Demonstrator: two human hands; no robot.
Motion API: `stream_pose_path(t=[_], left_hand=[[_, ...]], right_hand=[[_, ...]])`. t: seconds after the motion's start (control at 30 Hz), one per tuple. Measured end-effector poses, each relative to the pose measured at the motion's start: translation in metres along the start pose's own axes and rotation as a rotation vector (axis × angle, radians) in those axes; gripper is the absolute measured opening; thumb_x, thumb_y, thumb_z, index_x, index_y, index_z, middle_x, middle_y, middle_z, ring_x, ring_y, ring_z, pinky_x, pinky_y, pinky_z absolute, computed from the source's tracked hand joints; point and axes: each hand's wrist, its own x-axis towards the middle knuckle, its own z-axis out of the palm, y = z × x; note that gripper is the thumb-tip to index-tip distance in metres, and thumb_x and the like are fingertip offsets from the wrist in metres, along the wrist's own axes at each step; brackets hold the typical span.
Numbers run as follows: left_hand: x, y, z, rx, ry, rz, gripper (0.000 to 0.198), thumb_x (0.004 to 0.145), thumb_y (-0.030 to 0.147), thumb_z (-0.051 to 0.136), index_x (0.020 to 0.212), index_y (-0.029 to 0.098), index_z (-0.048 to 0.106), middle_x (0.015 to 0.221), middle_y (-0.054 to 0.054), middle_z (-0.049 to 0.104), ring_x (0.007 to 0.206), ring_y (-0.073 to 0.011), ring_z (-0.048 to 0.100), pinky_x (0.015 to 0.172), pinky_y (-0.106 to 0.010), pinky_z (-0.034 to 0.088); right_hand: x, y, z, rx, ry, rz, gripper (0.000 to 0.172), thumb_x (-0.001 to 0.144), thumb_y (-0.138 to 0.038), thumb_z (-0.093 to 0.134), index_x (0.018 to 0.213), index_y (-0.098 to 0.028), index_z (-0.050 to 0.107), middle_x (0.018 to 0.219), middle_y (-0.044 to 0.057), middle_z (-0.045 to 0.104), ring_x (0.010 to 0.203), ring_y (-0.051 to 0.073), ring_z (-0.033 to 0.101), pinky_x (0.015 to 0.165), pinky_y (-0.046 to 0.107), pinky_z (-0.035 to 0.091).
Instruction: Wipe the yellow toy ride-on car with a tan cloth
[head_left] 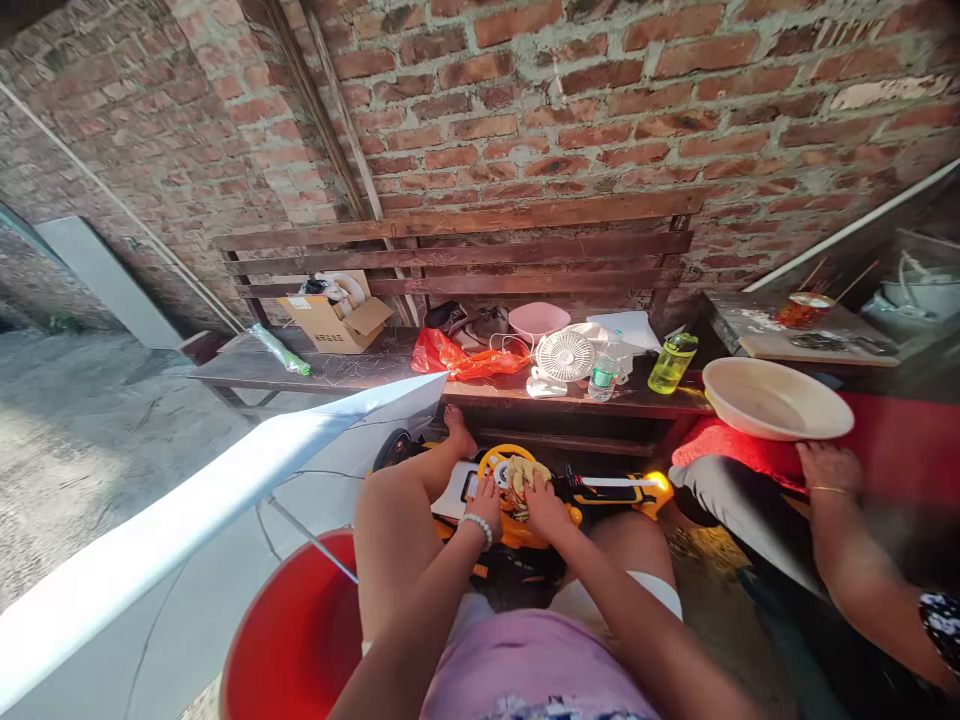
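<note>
A yellow and black toy ride-on car [600, 492] lies in front of my knees, with a yellow steering wheel [501, 458]. My left hand [486, 500], with a bead bracelet at the wrist, rests on the toy beside the wheel, fingers bent. My right hand [541, 500] presses a yellowish cloth [523, 474] against the wheel. My legs frame the toy on both sides.
A red bucket [300, 630] stands at my left knee, under a white board [225, 480]. The wooden bench [315, 370] holds a cardboard box [337, 320], red bag [457, 358], small fan [564, 357], bottles. Another person's hand [829, 468] holds a cream basin [776, 400] at right.
</note>
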Motion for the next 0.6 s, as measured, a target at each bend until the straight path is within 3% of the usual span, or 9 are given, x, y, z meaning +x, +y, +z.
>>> stream_pose_path(t=[0.17,0.33,0.4,0.5,0.6], left_hand=[[-0.006,-0.001,0.005,-0.032,0.069,0.036,0.092,0.086,0.016,0.056,0.173,0.008,0.028,0.184,-0.017,0.014,0.172,-0.0344,0.011,0.134,-0.057,0.032],[-0.006,-0.01,0.019,-0.214,0.225,0.019,0.081,0.087,0.015,0.056,0.167,0.01,0.043,0.185,-0.013,0.017,0.172,-0.0319,0.011,0.14,-0.049,0.023],[-0.004,-0.015,0.027,-0.286,0.285,-0.039,0.085,0.087,0.014,0.055,0.17,0.011,0.038,0.184,-0.014,0.019,0.172,-0.0331,0.011,0.14,-0.051,0.021],[-0.003,-0.022,0.037,-0.329,0.284,-0.064,0.094,0.087,0.013,0.052,0.176,0.014,0.021,0.183,-0.013,0.024,0.171,-0.0319,0.014,0.141,-0.052,0.02],[-0.005,-0.024,0.044,-0.318,0.272,-0.025,0.097,0.086,0.013,0.052,0.176,0.011,0.017,0.184,-0.014,0.017,0.172,-0.0332,0.01,0.141,-0.054,0.02]], right_hand=[[-0.005,0.01,-0.006,0.043,-0.069,0.025,0.075,0.082,-0.005,0.06,0.156,-0.017,0.059,0.179,0.017,0.033,0.149,0.034,0.053,0.116,0.041,0.05],[0.008,0.024,-0.013,0.271,0.015,0.127,0.056,0.09,-0.014,0.056,0.145,-0.016,0.067,0.162,0.015,0.056,0.137,0.024,0.064,0.119,0.035,0.048],[0.021,0.026,-0.021,0.292,0.078,0.183,0.053,0.093,-0.018,0.055,0.145,-0.016,0.066,0.158,0.014,0.059,0.137,0.024,0.064,0.118,0.035,0.048],[0.043,0.024,-0.032,0.198,0.129,0.19,0.055,0.093,-0.022,0.058,0.147,-0.017,0.065,0.165,0.015,0.052,0.145,0.027,0.056,0.121,0.036,0.045],[0.063,0.012,-0.035,0.05,0.054,0.13,0.065,0.091,-0.025,0.062,0.156,-0.019,0.059,0.172,0.014,0.044,0.153,0.032,0.044,0.126,0.042,0.038]])
